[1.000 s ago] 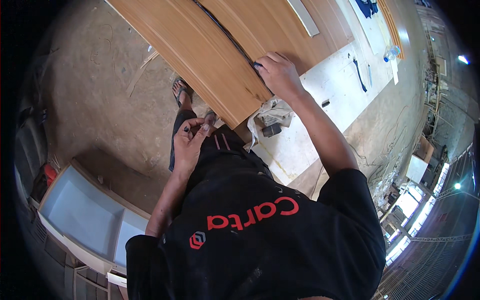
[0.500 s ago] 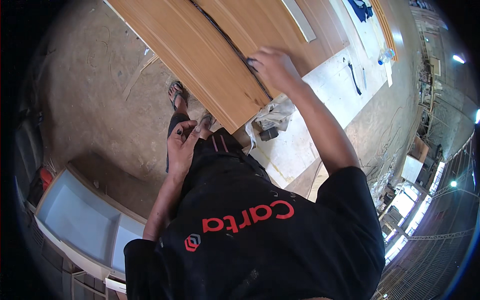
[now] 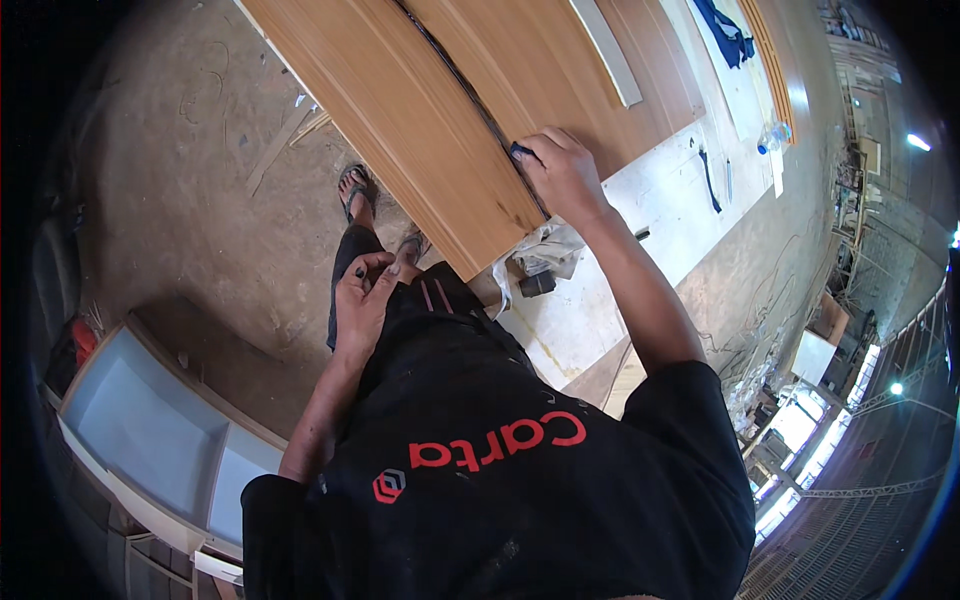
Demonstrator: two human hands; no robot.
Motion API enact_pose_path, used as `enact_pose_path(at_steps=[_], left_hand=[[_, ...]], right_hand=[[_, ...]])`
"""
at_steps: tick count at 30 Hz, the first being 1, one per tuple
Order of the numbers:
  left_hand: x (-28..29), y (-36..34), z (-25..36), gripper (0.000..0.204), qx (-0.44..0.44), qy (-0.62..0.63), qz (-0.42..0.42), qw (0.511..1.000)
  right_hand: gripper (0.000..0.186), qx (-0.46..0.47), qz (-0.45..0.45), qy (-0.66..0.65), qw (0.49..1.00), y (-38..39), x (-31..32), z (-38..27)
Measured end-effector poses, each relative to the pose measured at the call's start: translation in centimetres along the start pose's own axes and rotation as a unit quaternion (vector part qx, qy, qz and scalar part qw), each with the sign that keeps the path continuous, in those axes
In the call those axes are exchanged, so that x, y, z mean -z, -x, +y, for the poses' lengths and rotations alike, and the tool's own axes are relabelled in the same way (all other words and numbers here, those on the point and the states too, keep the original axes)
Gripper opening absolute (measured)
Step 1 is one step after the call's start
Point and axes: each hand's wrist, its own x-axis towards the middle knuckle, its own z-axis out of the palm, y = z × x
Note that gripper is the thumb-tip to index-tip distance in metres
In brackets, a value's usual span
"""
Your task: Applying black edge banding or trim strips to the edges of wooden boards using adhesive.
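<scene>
My right hand [image 3: 566, 178] is closed around a small dark wad [image 3: 521, 150], perhaps cloth. It rests beside a dark groove [image 3: 468, 88] that runs along the wood-grain panel [image 3: 410, 120]. The wad sits at the groove's edge, partly hidden by my fingers. My left hand [image 3: 362, 302] is held low in front of me, off the panel, with its fingers curled and thumb close to them. A black spot shows at its fingers; whether it is a stain or a small object is unclear. Below the panel's near end lie a crumpled whitish plastic sheet [image 3: 560, 248] and a small black container [image 3: 538, 284].
A pale strip [image 3: 606, 50] lies on the panel. The white work surface [image 3: 655, 195] holds a black thin tool [image 3: 710, 182], a clear bottle [image 3: 772, 138] and dark blue cloth [image 3: 725, 35]. A drawer-like cabinet [image 3: 150, 410] stands at left; wood scraps [image 3: 275, 150] lie on the floor.
My right hand with the dark wad has moved a little along the groove, toward the panel's near end. My left hand stays nearly in place. The whole view has shifted slightly.
</scene>
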Motion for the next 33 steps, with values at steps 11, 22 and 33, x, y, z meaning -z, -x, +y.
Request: enact_pose_path(at_steps=[11, 22, 33], left_hand=[[1.5, -0.8, -0.3, 0.020, 0.029, 0.020, 0.018, 0.999], [2.0, -2.1, 0.9, 0.021, 0.030, 0.058, 0.038, 0.997], [3.6, -3.6, 0.3, 0.022, 0.029, 0.032, 0.056, 0.997]], right_hand=[[0.006, 0.042, 0.001, 0.038, 0.998, -5.9, -1.6, -0.1], [0.007, 0.057, 0.002, 0.050, 0.997, -9.0, -2.7, -0.3], [0.007, 0.084, 0.009, 0.062, 0.995, -12.4, -3.4, -0.6]])
